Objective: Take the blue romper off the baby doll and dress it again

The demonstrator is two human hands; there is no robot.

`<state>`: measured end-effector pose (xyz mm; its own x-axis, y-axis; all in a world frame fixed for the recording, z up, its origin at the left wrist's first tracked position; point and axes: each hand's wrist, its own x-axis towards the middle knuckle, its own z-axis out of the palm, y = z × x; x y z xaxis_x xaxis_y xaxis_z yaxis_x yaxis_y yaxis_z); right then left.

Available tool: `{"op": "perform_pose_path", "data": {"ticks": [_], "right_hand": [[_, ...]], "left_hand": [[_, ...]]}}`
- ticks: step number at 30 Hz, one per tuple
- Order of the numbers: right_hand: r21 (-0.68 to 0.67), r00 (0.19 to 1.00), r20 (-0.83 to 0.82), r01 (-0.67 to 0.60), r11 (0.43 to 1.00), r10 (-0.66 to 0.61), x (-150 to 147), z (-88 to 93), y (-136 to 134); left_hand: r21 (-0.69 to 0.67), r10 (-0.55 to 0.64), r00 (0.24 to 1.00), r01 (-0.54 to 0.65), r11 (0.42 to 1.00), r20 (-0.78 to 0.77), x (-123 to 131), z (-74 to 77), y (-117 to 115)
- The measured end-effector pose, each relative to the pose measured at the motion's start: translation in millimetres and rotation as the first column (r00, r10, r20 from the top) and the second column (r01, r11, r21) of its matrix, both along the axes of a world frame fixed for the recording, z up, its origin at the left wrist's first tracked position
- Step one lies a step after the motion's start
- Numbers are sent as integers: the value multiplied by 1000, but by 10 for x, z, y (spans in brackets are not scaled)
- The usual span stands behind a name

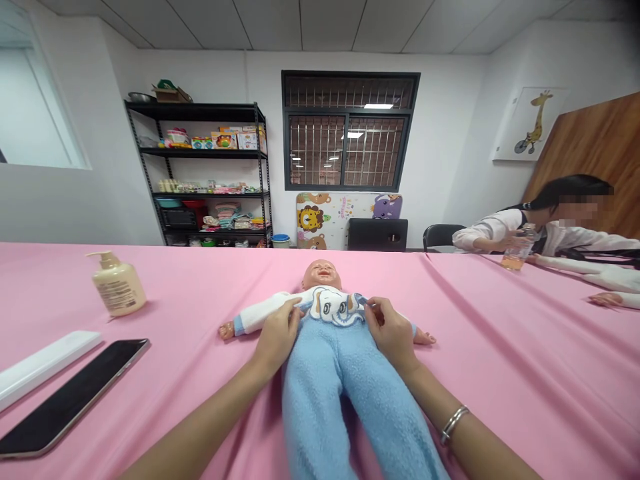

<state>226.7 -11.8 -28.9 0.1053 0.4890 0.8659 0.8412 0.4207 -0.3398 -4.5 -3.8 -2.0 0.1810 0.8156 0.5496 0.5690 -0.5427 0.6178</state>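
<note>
Pink-draped worktop (505, 373) in use, baby doll (325, 373) being held on its back mid-worktop

Doll's looking light and floppy, so its white top (265, 313) is being pinched at the chest, left hand (275, 337) and right hand (393, 327) kept apart. Open cloth is being left on the right; pump bottle (119, 283) and phone (70, 400) are sitting off left.

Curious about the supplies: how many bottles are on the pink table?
2: a cream plastic pump bottle at left, and a clear plastic bottle in a seated person's hand at right.
</note>
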Motion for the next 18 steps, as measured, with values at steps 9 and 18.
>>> {"op": "perform_pose_path", "data": {"ticks": [9,18], "right_hand": [[-282,997,-78,-7,959,-15,4,-32,39],[-104,975,-220,-55,993,31,-5,58,-30]], "left_hand": [[-263,-1,994,30,964,109,-85,-56,144],[-83,92,956,-72,994,277,-74,105,-23]]}}
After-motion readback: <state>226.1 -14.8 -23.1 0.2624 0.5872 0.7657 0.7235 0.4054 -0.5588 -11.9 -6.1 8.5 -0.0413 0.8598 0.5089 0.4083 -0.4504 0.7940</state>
